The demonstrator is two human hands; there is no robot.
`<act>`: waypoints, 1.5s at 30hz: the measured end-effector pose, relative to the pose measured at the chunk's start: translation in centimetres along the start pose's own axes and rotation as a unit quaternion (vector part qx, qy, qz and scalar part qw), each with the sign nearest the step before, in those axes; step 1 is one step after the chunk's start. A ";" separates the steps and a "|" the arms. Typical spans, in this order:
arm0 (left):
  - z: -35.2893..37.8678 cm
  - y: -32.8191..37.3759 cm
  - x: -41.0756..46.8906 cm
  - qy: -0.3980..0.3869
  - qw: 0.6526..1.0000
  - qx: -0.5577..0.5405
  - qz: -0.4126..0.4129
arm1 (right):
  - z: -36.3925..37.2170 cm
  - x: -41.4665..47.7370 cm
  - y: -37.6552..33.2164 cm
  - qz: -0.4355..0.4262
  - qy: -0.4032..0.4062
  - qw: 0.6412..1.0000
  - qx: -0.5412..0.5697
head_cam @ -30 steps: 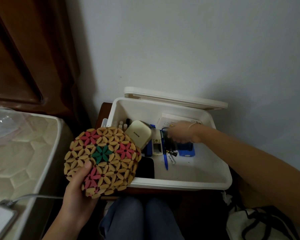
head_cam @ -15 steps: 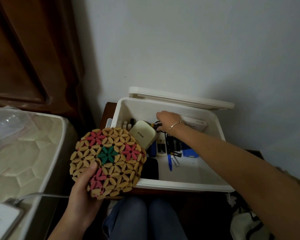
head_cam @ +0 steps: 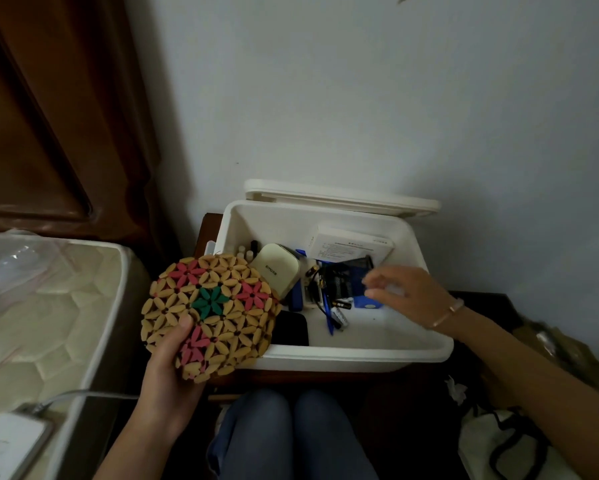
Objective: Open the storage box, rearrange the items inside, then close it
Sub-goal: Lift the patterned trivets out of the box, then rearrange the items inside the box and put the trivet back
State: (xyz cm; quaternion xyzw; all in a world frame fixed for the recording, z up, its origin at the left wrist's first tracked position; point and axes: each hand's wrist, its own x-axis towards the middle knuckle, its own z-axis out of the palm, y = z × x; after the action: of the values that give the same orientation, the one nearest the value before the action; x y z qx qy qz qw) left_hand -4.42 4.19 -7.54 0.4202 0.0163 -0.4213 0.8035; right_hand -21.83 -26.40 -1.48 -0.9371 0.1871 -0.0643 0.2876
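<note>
The white storage box (head_cam: pixel 329 356) sits on a dark wooden surface (head_cam: pixel 206 230) against the wall, its lid (head_cam: pixel 341 199) tipped back behind it. The left hand (head_cam: pixel 166 379) holds a round wooden trivet (head_cam: pixel 209 315) of petal-shaped beads, thumb pressed on its face, over the box's front left corner. The right hand (head_cam: pixel 407 297) hovers inside the box near its right wall, fingers loosely spread and blurred; its grip looks released, with nothing clearly in it. Inside the box, a cream-coloured case (head_cam: pixel 275 271) leans near the left wall, a white carton (head_cam: pixel 351 245) rests against the back wall, and a blue pen (head_cam: pixel 328 315) and batteries (head_cam: pixel 339 315) lie on the floor in the middle. A black flat item (head_cam: pixel 291 329) lies by the front wall, beside the trivet. Left of the box stands a bed mattress (head_cam: pixel 48 306).
</note>
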 end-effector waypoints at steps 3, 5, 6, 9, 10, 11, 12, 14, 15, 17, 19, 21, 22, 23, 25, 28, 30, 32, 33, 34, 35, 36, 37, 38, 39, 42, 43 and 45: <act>0.0 -0.1 0.1 -0.010 1.000 0.014 0.008 | 0.8 -5.9 0.1 0.036 -0.062 0.997 0.007; -0.1 -0.1 0.2 -0.016 0.999 0.029 0.020 | 2.0 -8.3 0.5 0.045 -0.061 0.997 -0.026; -0.2 -0.2 0.2 -0.019 0.999 0.036 0.024 | 2.6 -9.0 0.8 0.037 -0.042 0.997 -0.046; -0.2 -0.2 0.4 -0.023 0.998 0.053 0.037 | 4.5 -9.6 1.1 -0.009 0.044 0.993 -0.107; -0.2 -0.2 0.4 -0.023 0.997 0.057 0.043 | 5.1 -9.5 1.2 -0.021 0.066 0.991 -0.115; -0.1 -0.2 0.5 -0.023 0.997 0.062 0.050 | 5.7 -9.5 1.2 -0.026 0.080 0.990 -0.112; -0.1 -0.2 0.6 -0.023 0.996 0.065 0.056 | 6.2 -9.5 1.2 -0.030 0.095 0.988 -0.114; 0.1 -0.2 0.6 -0.023 0.995 0.072 0.065 | 6.8 -9.4 1.4 -0.045 0.131 0.981 -0.134; 0.1 -0.2 0.7 -0.023 0.995 0.076 0.066 | 6.9 -9.5 1.6 -0.048 0.144 0.979 -0.137; 0.1 -0.2 0.8 -0.020 0.995 0.077 0.063 | 7.1 -9.5 1.6 -0.051 0.161 0.976 -0.140; 0.0 -0.3 1.2 -0.015 0.996 0.069 0.062 | 7.2 -9.3 1.5 -0.058 0.171 0.973 -0.146; 0.2 -0.3 1.6 -0.019 0.996 0.053 0.065 | 7.1 -9.0 1.6 -0.062 0.173 0.971 -0.151; 0.4 -0.3 1.7 -0.022 0.996 0.049 0.069 | 7.1 -8.7 1.8 -0.062 0.172 0.972 -0.149; 0.6 -0.2 1.9 -0.023 0.996 0.050 0.073 | 7.0 -8.4 1.9 -0.060 0.171 0.973 -0.146; 1.1 -0.1 2.2 -0.022 0.995 0.055 0.080 | 6.9 -7.7 2.1 -0.056 0.168 0.973 -0.147; 1.8 0.2 3.0 -0.024 0.995 0.058 0.083 | 6.8 -6.7 2.3 -0.065 0.179 0.969 -0.159; 2.3 0.5 3.7 -0.026 0.994 0.053 0.087 | 6.8 -5.9 2.5 -0.058 0.177 0.970 -0.157; 2.9 0.8 4.2 -0.026 0.994 0.048 0.091 | 6.7 -4.9 3.0 -0.034 0.153 0.973 -0.169; 3.2 0.9 4.4 -0.023 0.994 0.047 0.092 | 6.6 -4.3 3.3 -0.017 0.136 0.974 -0.182; 3.4 0.9 4.7 -0.019 0.994 0.046 0.094 | 6.7 -3.9 3.4 -0.005 0.129 0.974 -0.187; 3.6 1.0 4.9 -0.015 0.994 0.046 0.094 | 6.6 -3.5 3.5 0.002 0.129 0.974 -0.185; 3.7 1.0 5.1 -0.011 0.994 0.046 0.096 | 6.6 -3.2 3.5 0.008 0.133 0.974 -0.181; 3.8 1.0 5.2 -0.007 0.994 0.045 0.097 | 6.6 -2.9 3.6 0.012 0.140 0.973 -0.181; 4.0 0.9 5.3 -0.006 0.994 0.043 0.099 | 6.7 -2.6 3.7 0.014 0.145 0.973 -0.181; 4.1 0.8 5.3 -0.004 0.994 0.037 0.099 | 6.7 -2.4 3.9 0.018 0.143 0.973 -0.181; 4.4 0.2 4.8 -0.007 0.995 0.007 0.104 | 6.5 -1.8 3.9 0.029 0.130 0.975 -0.180; 4.4 -0.1 4.4 -0.015 0.994 0.004 0.104 | 6.4 -1.6 3.9 0.033 0.131 0.975 -0.178; 4.2 -0.8 3.4 -0.034 0.995 0.020 0.097 | 6.4 -1.3 3.8 0.049 0.131 0.975 -0.172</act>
State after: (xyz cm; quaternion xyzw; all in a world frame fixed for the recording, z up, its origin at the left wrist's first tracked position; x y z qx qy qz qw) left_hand -4.11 -1.23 -6.61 0.4214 -0.0603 -0.3557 0.8320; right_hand -22.75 -25.53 -8.94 -0.9458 0.2767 -0.1390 0.0980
